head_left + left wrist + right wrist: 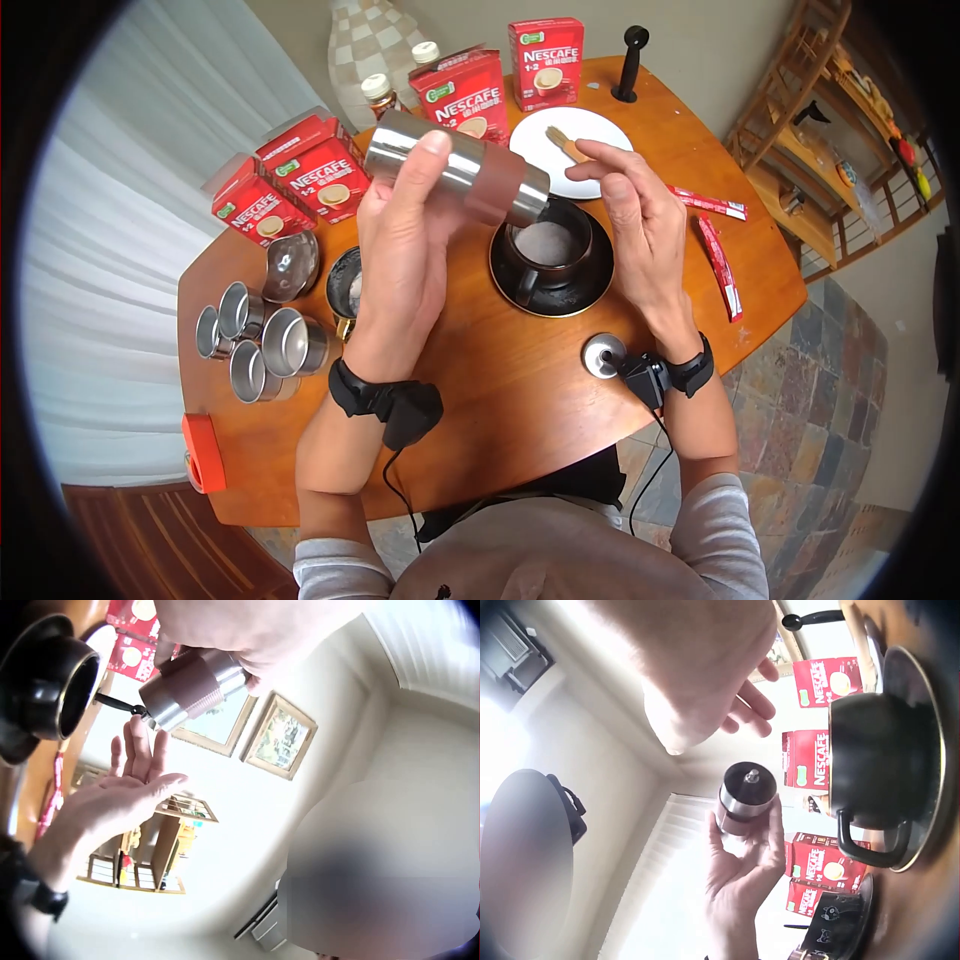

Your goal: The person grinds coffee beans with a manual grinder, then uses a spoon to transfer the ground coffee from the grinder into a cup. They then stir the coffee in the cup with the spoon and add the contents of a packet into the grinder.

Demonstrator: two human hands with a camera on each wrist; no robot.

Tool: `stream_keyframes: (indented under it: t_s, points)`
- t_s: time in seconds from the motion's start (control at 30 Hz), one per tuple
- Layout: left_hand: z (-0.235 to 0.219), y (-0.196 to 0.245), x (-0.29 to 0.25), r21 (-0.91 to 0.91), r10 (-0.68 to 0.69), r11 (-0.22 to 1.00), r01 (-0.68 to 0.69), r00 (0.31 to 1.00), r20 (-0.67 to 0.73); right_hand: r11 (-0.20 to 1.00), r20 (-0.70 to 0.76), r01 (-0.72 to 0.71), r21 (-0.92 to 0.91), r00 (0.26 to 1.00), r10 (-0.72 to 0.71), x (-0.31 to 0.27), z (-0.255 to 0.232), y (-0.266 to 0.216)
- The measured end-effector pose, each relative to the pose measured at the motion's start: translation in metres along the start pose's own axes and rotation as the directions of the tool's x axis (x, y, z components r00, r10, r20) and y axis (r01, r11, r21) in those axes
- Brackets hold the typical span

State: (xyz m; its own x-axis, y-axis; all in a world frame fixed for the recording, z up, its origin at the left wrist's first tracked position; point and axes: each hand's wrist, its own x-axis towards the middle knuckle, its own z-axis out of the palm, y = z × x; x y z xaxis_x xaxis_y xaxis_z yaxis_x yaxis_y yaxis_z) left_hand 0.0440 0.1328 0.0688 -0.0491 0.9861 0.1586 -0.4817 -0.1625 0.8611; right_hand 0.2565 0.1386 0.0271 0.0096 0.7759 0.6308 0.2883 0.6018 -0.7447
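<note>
A steel cylinder with a brown band (495, 185) is held tilted by my left hand (405, 240), its lower end just above a black cup (550, 275) on a black saucer (585, 290). Pale content shows inside the cup. My right hand (645, 220) is raised beside the cylinder's lower end, fingers loosely extended, holding nothing. In the right wrist view the cylinder (746, 796) shows a dark end face with a small metal knob, gripped by the left hand (742, 881).
Behind are a white plate (528, 150) with a brush (568, 146), red boxes (548, 62) and a black scoop (630, 65). Steel cups (292, 342) and a glass bowl (291, 267) stand left. Red sachets (720, 268) lie right; a metal tamper-like piece (603, 355) sits near the front.
</note>
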Motion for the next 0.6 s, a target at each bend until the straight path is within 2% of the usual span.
stream_keyframes:
  t_s: [0.07, 0.1, 0.2, 0.27, 0.37, 0.47, 0.5, 0.6]
  points:
    - [-0.004, 0.004, -0.003, -0.095, -0.038, 0.995, 0.036, 0.999, -0.019, 0.998, 0.083, -0.060, 0.037, 0.995, 0.057, 0.001, -0.003, -0.007]
    - [-0.004, 0.008, -0.007, -0.093, -0.069, 0.993, 0.067, 0.997, -0.019, 0.999, 0.125, -0.008, 0.046, 0.992, 0.003, 0.003, -0.002, -0.014]
    - [-0.011, 0.013, -0.018, -0.241, -0.193, 0.954, 0.181, 0.981, -0.027, 0.991, 0.243, 0.125, 0.053, 0.961, -0.135, 0.005, 0.002, -0.042]
    - [-0.020, 0.010, -0.027, -0.290, -0.285, 0.909, 0.300, 0.954, 0.096, 0.980, 0.318, 0.197, 0.014, 0.929, -0.191, 0.002, 0.014, -0.060]
    - [-0.029, 0.006, -0.042, -0.291, -0.380, 0.846, 0.447, 0.888, 0.259, 0.981, 0.438, 0.195, 0.011, 0.881, -0.180, 0.002, 0.026, -0.065]
    - [-0.048, -0.021, -0.042, -0.387, -0.436, 0.764, 0.516, 0.856, 0.279, 0.958, 0.496, 0.287, 0.002, 0.832, -0.250, 0.005, 0.037, -0.057]
    - [-0.054, -0.027, -0.041, -0.488, -0.432, 0.670, 0.560, 0.828, 0.357, 0.954, 0.493, 0.298, -0.019, 0.834, -0.250, 0.005, 0.040, -0.056]
    - [-0.051, -0.037, -0.041, -0.547, -0.529, 0.645, 0.534, 0.829, 0.185, 0.949, 0.495, 0.302, -0.092, 0.841, -0.220, 0.007, 0.051, -0.057]
